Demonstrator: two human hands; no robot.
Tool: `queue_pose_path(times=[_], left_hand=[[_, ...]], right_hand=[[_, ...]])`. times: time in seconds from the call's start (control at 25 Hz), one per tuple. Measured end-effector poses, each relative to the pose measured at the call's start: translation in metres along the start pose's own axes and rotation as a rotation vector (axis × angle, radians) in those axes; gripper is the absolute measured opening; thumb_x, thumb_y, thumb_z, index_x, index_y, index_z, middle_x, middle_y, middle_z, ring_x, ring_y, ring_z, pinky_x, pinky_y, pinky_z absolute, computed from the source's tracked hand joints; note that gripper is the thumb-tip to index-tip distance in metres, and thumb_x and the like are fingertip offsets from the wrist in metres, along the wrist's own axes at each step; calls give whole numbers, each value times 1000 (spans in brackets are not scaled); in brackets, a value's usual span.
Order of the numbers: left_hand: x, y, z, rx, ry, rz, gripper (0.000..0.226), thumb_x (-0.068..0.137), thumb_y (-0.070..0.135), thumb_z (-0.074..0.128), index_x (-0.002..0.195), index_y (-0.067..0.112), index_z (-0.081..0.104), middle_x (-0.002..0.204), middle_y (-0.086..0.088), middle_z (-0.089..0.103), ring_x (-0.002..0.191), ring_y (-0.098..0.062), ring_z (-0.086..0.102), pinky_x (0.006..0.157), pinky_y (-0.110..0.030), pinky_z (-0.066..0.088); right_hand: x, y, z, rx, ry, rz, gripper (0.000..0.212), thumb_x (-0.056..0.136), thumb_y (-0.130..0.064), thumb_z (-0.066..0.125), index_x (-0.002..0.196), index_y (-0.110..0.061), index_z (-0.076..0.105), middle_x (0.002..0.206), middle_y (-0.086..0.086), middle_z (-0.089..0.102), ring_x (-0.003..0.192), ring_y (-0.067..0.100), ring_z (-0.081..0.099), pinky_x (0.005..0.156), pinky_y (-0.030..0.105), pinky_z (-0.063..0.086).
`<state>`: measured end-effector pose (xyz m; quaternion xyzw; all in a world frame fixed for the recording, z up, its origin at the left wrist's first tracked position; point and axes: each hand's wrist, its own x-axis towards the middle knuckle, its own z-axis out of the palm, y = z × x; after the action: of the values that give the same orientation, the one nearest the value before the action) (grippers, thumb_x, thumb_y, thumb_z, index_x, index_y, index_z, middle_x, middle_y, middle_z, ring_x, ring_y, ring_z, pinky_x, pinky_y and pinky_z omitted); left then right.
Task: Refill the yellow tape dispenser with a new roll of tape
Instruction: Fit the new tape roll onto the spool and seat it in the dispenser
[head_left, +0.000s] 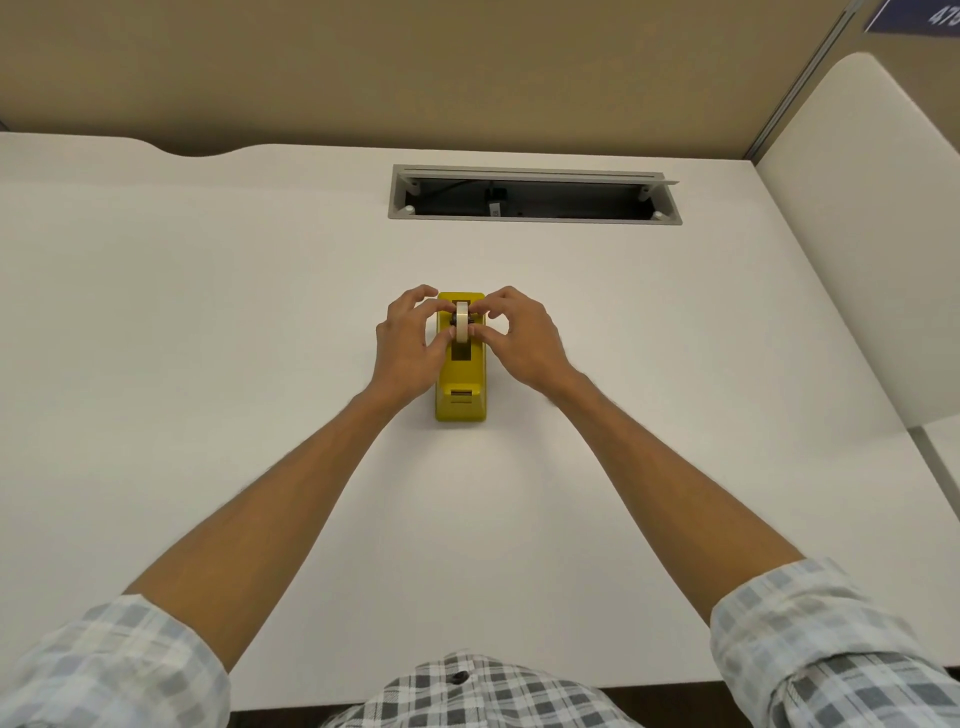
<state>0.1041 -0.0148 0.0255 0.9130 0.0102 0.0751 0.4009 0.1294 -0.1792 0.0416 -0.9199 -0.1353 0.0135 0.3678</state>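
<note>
- A yellow tape dispenser (461, 382) stands on the white table (208, 322), near the middle, its long side running away from the person.
- A pale roll of tape (462, 323) stands on edge in the slot at the far half of the dispenser, with a dark hub at its centre.
- The left hand (408, 340) comes in from the left side of the dispenser, back of the hand up, wrist bent slightly inward. Its fingers (418, 296) are curled over the far side of the roll and the thumb presses the near side, so the hand pinches the roll from the left.
- The right hand (519, 335) mirrors it from the right: fingers arched over the top and thumb low against the roll's right face, holding the roll or its hub; which of the two cannot be told.
- Both forearms are bare and stretch out straight from rolled-up checked sleeves (810, 639) at the bottom corners, converging on the dispenser.
- At the far side of the table an open grey cable tray (535, 200) is set into the top, with dark cables inside.
- A tan partition wall (415, 73) rises behind the table.
</note>
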Motion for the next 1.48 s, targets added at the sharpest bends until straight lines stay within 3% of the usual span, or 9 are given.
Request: queue_pose_path(times=[0.28, 0.44, 0.76, 1.12, 1.28, 1.48], left_hand=[[3, -3, 1, 38, -30, -15, 28, 90, 19, 62, 118, 21, 62, 140, -1, 48, 133, -22, 40, 105, -45, 31], [2, -2, -2, -4, -33, -24, 27, 89, 22, 63, 116, 20, 65, 132, -2, 53, 126, -23, 46, 104, -49, 39], [-4, -2, -3, -64, -12, -24, 27, 87, 20, 67, 114, 17, 68, 124, -4, 57, 116, -20, 52, 92, -26, 39], [-9, -5, -1, -146, 28, -15, 27, 86, 13, 66, 112, 20, 67, 123, 1, 56, 112, -11, 50, 92, -31, 45], [-10, -3, -3, -142, 20, -38, 36, 86, 16, 66, 122, 19, 61, 134, 0, 54, 123, -15, 49, 101, -38, 45], [-9, 4, -6, -135, -112, -9, 52, 88, 23, 66, 138, 24, 50, 151, 1, 39, 141, -19, 30, 110, -34, 30]], right_hand=[[1, -3, 0, -6, -3, 28, 27, 90, -34, 67, 113, -22, 70, 115, -3, 60, 100, 13, 59, 77, 28, 48], [1, -3, 0, -16, -5, 27, 28, 88, -34, 68, 113, -23, 71, 114, -3, 60, 97, 13, 60, 76, 31, 51], [-5, -3, 3, 58, 22, 19, 26, 83, -28, 71, 108, -20, 73, 109, -3, 64, 93, 11, 63, 82, 38, 56], [-9, -3, 7, 92, 68, 47, 18, 84, -26, 69, 99, -20, 74, 104, -6, 67, 89, 9, 66, 79, 37, 56], [-10, -4, 7, 104, 100, 36, 18, 86, -27, 67, 102, -19, 71, 103, -6, 68, 88, 9, 67, 81, 40, 56], [-9, -9, 3, 26, 58, -54, 35, 88, -37, 63, 120, -26, 66, 116, -9, 62, 97, 9, 62, 81, 33, 55]])
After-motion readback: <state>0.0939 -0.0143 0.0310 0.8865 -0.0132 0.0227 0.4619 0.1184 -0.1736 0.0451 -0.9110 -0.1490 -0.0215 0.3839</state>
